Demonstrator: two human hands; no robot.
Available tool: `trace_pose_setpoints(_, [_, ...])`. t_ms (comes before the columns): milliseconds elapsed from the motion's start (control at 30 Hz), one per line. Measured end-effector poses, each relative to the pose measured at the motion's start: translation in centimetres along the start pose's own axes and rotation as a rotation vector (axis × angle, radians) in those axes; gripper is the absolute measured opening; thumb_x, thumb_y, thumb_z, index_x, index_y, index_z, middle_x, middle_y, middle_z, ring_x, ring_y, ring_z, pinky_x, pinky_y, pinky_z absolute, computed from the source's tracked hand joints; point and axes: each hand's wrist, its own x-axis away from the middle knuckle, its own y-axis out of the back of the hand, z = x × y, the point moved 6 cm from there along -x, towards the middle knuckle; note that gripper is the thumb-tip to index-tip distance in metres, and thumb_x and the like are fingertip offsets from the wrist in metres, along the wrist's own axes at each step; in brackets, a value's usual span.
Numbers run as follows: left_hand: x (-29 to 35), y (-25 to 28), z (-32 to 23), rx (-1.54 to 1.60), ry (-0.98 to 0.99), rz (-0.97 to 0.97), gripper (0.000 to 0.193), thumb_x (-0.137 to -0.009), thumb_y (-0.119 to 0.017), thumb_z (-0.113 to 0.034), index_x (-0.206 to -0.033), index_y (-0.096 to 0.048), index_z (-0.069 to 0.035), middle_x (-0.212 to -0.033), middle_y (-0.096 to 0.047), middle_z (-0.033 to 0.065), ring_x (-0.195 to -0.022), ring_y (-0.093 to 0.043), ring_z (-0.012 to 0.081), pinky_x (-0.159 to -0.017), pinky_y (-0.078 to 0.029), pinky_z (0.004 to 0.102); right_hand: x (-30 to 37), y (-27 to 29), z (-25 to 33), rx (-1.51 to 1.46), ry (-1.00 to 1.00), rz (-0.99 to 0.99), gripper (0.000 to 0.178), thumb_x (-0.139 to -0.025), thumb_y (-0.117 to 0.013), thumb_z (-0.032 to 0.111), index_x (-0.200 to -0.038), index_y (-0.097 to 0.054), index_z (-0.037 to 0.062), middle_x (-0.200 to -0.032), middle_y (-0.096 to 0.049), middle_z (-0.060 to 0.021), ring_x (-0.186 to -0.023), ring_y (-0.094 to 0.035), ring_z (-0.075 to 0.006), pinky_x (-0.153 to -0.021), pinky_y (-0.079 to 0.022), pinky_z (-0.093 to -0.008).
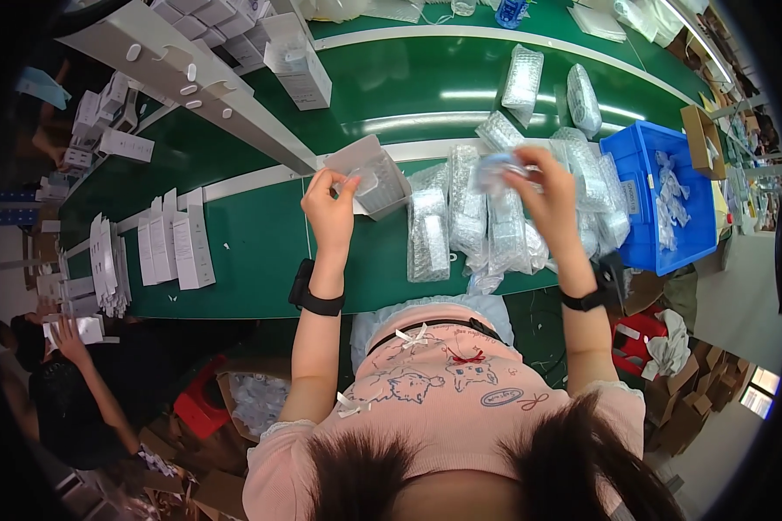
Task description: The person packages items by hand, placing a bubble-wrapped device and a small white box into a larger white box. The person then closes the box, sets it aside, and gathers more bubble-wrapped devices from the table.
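Note:
My left hand [328, 213] is closed in a pinch at the near left edge of an open white carton [387, 187], whose lid flap stands up. Something clear or pale shows by the fingertips at the carton's mouth; I cannot tell what it is. My right hand [543, 193] is raised over the packs and grips a small clear plastic packet [497, 171] with a bluish tint, blurred by motion. Beneath and around it lie several bubble-wrapped packs [427, 234] on the green table [252, 252]. Wide black bands circle both wrists.
To the right stands a blue bin [643, 234] with small clear bags inside. Folded white cartons [193, 247] stand at left, near a metal post [191, 82]. A tall white box [300, 74] sits on the far table. Another person's hand [71, 340] works at far left.

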Motion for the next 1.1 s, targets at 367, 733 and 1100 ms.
trace_pose_setpoints(367, [0.4,-0.8,-0.2,0.05,0.024,-0.022,0.016,-0.067,-0.066,-0.002,-0.069,-0.051,0.003,-0.069,-0.053,0.0071,-0.052,-0.04,0.0116,-0.048,-0.032,0.0237,-0.3,-13.6,2.1,0.253,0.752,0.372,0.023,-0.066,-0.067,0.01,-0.088,-0.059,0.0035,-0.093,-0.054,-0.0085,-0.088,-0.053,-0.0231,-0.071,-0.046,-0.0333])
trace_pose_setpoints(733, [-2.4,19.9,12.1,-1.427,0.122,-0.355,0.06,-0.076,-0.059,-0.016,-0.126,-0.032,0.001,-0.13,-0.035,0.0197,-0.122,-0.029,0.0333,-0.096,-0.026,0.0465,-1.2,-11.2,-1.1,-0.054,0.404,0.373,0.078,-0.061,-0.074,0.023,-0.126,-0.035,0.0057,-0.119,-0.044,-0.0151,-0.114,-0.039,-0.0299,-0.093,-0.035,-0.0369])
trace_pose_setpoints(1100, [4.3,12.1,12.0,-1.098,0.05,0.103,0.059,-0.072,-0.046,0.002,-0.129,-0.032,-0.004,-0.135,-0.03,0.0153,-0.124,-0.028,0.0298,-0.091,-0.029,0.0479,-17.7,-13.4,-7.0,-0.425,-0.031,0.396,0.087,-0.061,-0.073,0.009,-0.132,-0.023,0.0051,-0.125,-0.042,-0.01,-0.114,-0.039,-0.0171,-0.096,-0.032,-0.0309])
